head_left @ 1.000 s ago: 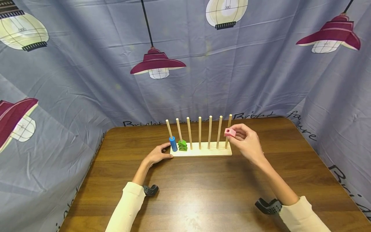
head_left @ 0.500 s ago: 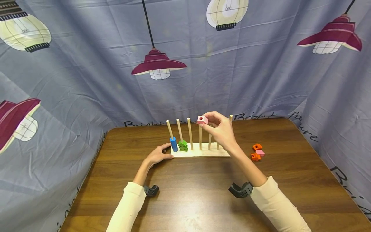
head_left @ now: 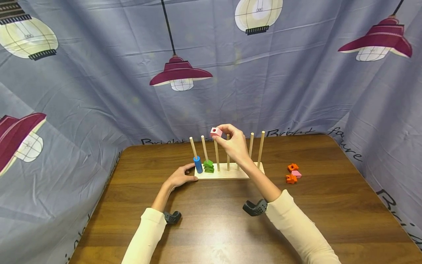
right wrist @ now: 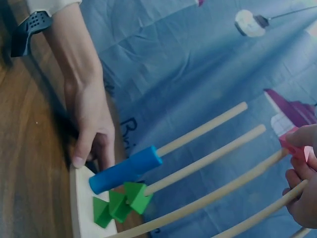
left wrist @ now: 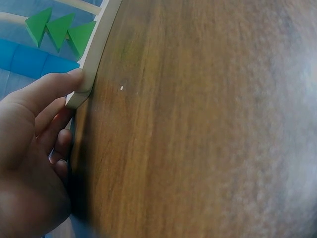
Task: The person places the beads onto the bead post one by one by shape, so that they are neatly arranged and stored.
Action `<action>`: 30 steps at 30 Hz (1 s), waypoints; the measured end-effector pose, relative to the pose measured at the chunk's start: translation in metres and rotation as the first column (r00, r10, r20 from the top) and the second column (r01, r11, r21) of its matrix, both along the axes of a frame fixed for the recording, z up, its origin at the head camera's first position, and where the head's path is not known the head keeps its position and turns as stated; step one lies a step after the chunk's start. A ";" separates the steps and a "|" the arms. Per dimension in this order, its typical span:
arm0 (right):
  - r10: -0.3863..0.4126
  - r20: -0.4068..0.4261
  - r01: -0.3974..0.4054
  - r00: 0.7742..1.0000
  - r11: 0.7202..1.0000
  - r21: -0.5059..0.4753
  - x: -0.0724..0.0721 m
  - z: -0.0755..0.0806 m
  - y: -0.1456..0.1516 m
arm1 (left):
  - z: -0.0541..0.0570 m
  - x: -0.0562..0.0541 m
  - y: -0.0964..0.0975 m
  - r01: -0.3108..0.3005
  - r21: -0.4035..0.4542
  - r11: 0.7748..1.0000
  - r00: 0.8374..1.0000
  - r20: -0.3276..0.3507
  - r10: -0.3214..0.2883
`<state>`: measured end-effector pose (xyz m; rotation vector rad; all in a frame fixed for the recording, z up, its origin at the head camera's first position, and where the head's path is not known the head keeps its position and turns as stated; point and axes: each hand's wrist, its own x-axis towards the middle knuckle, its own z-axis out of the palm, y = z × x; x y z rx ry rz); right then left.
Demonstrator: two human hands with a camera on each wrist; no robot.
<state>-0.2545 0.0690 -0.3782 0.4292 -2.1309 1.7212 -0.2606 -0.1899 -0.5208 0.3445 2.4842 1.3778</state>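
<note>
Downward head view, close wrist views, shared rack [head_left: 224, 175]

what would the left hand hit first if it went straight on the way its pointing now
The left hand would meet the end of the wooden board, which its thumb touches; beyond that, probably the blue cylinder, though depth is unclear.

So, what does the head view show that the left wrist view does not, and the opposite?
Only the head view shows the right hand pinching a pink block with a hole, and two orange notched blocks beside a second pink block on the brown wooden tabletop.

Only the left wrist view shows a tiny white speck on that tabletop and seams across the blue cylinder.

Both show the left hand holding one end of the pale wooden base, the blue cylinder, and green triangular blocks.
</note>
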 end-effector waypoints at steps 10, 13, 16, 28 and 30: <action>0.020 0.116 -0.014 0.993 0.998 -0.058 -0.003 -0.021 -0.004 | -0.002 -0.002 -0.001 -0.006 -0.004 1.000 1.000 -0.006 0.006; 0.038 0.138 -0.024 0.990 0.994 -0.103 -0.003 -0.030 -0.005 | -0.003 -0.002 -0.001 -0.007 0.001 1.000 1.000 -0.006 0.007; 0.063 0.173 -0.040 0.983 0.990 -0.133 -0.003 -0.042 -0.005 | -0.003 -0.001 -0.001 -0.012 -0.001 1.000 1.000 0.001 0.012; 0.041 0.370 0.002 0.928 0.994 -0.114 -0.001 -0.116 -0.007 | -0.003 -0.001 -0.002 -0.012 -0.012 1.000 1.000 0.000 0.012; 0.036 0.400 0.007 0.916 0.994 -0.106 -0.001 -0.125 -0.007 | -0.004 -0.001 -0.002 -0.011 -0.013 1.000 1.000 -0.003 0.011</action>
